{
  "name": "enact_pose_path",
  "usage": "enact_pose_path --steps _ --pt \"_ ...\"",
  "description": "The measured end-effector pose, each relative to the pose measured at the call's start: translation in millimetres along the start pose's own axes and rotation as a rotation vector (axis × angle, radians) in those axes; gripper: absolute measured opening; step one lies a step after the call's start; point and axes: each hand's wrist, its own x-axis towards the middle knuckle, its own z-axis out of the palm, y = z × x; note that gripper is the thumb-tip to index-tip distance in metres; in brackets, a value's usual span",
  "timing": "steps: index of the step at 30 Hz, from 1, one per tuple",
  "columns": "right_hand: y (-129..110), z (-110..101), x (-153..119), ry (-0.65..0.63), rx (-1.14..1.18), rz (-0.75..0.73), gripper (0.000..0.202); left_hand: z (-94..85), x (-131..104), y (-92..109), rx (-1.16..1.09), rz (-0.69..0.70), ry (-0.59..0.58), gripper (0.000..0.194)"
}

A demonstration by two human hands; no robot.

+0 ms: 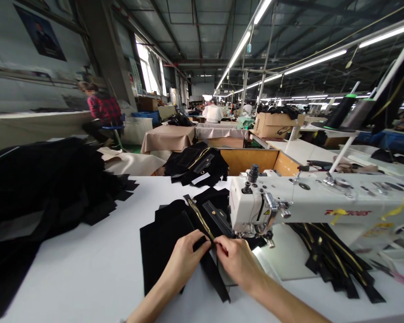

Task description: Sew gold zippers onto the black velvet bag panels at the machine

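Note:
A black fabric panel (161, 246) lies on the white table in front of me, left of the sewing machine (252, 204). Along it runs a black zipper (202, 217) with gold teeth, its lower end hanging toward me. My left hand (190, 251) pinches the fabric and the zipper's edge from the left. Close beside it, my right hand (237, 258) grips the zipper between thumb and fingers, just below the machine's head. Past my fingers, a black strip with a small gold fitting (217, 215) rests on the panel. The exact contact under my fingertips is hidden.
A large pile of black pieces (54, 179) covers the table's left side. Behind the work sits a smaller stack of black panels (197, 163). Several gold-toothed zippers (340, 255) lie under the machine arm, with scissors (387, 269) at right. A seated person (104, 110) is farther back.

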Motion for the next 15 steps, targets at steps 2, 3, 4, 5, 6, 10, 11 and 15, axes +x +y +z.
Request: enact_pose_path --steps 2,3,4,5,6,10,11,15 --pt "1 1 0 0.012 0.003 -0.011 0.018 0.9 0 -1 0.012 0.010 0.004 0.020" --pt "1 1 0 0.017 0.005 -0.019 0.018 1.3 0 -2 0.018 0.016 0.005 0.020" --pt "2 1 0 0.022 0.007 -0.032 0.018 1.7 1 -4 0.026 0.023 0.005 0.020" --pt "2 0 0 0.026 0.009 -0.048 0.019 1.8 1 -5 0.036 0.032 0.006 0.019" --pt "3 0 -1 0.029 0.012 -0.069 0.019 1.8 1 -7 0.047 0.041 0.009 0.019" --pt "2 -4 -9 0.063 0.000 -0.174 0.027 1.2 1 -12 0.138 0.127 -0.014 0.018" --pt "1 -6 -12 0.076 -0.011 -0.208 0.029 1.5 0 -13 0.203 0.173 -0.034 0.019" --pt "-1 -14 -28 0.110 -0.055 -0.347 0.031 6.5 1 -21 0.569 0.286 -0.131 0.028"
